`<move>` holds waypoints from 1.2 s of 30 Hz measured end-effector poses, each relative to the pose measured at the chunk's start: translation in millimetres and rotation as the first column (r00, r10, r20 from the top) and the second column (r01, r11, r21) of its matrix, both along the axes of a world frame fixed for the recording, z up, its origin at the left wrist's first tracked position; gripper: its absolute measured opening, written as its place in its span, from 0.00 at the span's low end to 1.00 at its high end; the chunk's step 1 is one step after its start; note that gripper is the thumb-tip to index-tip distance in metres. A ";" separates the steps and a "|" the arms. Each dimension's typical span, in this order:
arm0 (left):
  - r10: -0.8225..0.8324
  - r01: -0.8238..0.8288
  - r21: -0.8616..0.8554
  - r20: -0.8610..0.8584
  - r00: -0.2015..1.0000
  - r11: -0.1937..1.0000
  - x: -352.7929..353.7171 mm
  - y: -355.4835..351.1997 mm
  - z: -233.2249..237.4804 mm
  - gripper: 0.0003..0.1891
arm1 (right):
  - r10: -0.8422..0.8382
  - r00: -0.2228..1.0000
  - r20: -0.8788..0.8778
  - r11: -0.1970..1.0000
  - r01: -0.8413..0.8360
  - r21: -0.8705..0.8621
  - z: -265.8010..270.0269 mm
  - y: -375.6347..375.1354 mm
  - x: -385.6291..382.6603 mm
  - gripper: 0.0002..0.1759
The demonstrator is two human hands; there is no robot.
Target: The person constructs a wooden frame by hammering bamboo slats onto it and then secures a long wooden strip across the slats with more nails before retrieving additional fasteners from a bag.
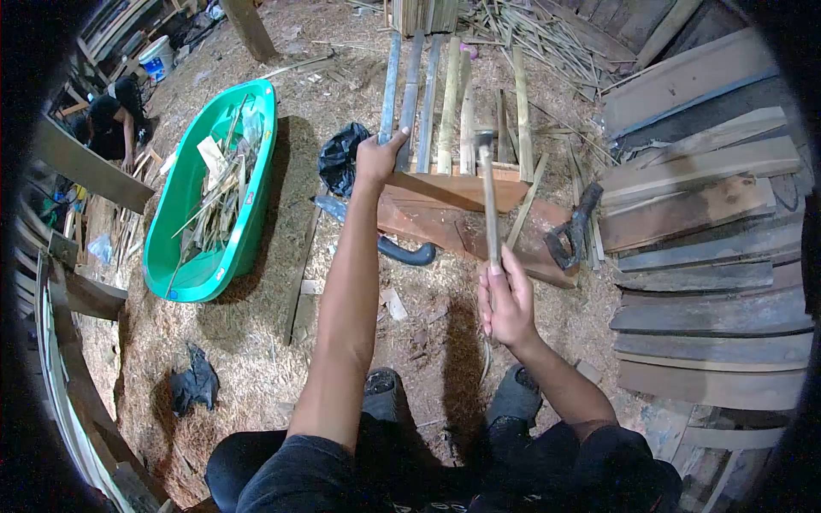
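My left hand (pixel 380 159) grips the left end of a wooden crosspiece (pixel 462 190), its fingers at the foot of a grey slat. Several upright slats (pixel 449 107) run away from that crosspiece, some grey and some pale. My right hand (pixel 506 297) is closed round the handle of a hammer (pixel 489 192), whose head is raised near the pale slats. Beneath the crosspiece lies a reddish board (pixel 530 229). A saw with a dark curved handle (pixel 406 251) rests beside it, and another dark handled tool (pixel 575 229) lies on its right end.
A green tub (pixel 258 184) of wood scraps stands at the left. Boards (pixel 710 312) line the right side. Another person (pixel 111 120) crouches at the far left near a white bucket (pixel 156 58). Black plastic (pixel 344 156) lies by my left hand.
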State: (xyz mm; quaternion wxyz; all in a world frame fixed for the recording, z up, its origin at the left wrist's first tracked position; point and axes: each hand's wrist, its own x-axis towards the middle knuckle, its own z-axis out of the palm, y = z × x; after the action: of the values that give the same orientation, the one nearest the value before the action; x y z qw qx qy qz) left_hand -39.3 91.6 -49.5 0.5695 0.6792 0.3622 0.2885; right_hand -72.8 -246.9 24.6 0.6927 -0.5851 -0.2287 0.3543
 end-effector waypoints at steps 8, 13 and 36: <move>0.005 -0.005 -0.063 0.005 1.000 0.998 -7.5 -17.0 25.4 0.23 | 0.003 0.998 -0.060 0.996 -0.009 -0.088 -1.2 1.7 -0.6 0.31; 0.019 -0.020 -0.006 -0.081 0.996 1.000 -12.9 -24.3 37.8 0.23 | 0.001 0.993 0.115 0.996 -0.012 0.093 -3.6 0.4 -7.7 0.28; 0.042 -0.042 -0.077 0.001 0.999 0.996 -6.7 -17.1 21.7 0.21 | 0.002 0.991 0.131 0.998 -0.010 0.066 17.4 8.8 -0.3 0.25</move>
State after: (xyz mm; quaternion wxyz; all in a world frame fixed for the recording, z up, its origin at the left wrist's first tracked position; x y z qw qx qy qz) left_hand -46.1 74.5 -27.9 0.5895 0.6487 0.3864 0.2870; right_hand -73.1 -238.1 42.0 0.6943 -0.5829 -0.2869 0.3096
